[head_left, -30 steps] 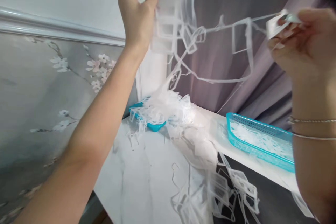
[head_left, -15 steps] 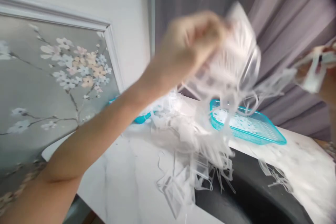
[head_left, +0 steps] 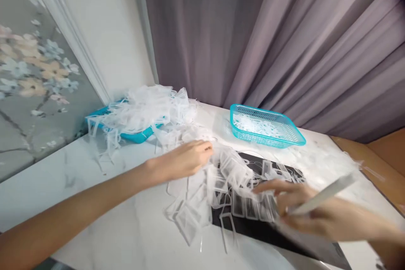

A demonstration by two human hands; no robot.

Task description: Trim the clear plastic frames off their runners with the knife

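Observation:
My left hand (head_left: 194, 157) has its fingers curled over a tangle of translucent white plastic frames and strips (head_left: 236, 168). Whether it grips a piece is hidden by the fingers. To the right, my right hand (head_left: 303, 206) is slightly blurred and holds a slim white stick-like tool (head_left: 329, 192) slanting across the palm. Its outstretched index finger reaches the plastic pieces. They lie on a black mat (head_left: 265, 228), spilling left onto the white marbled table (head_left: 126, 223).
A blue tray (head_left: 139, 136) at the back left is heaped with similar plastic. Behind the mat stands a turquoise basket (head_left: 268, 139) holding small white pieces. More clear plastic (head_left: 329, 156) lies at the right. Purple-grey curtains (head_left: 215, 42) hang behind the table.
My left hand has come down from its raised position with a clump of plastic strips to the pile on the mat. My right hand has moved in from the right, over the mat.

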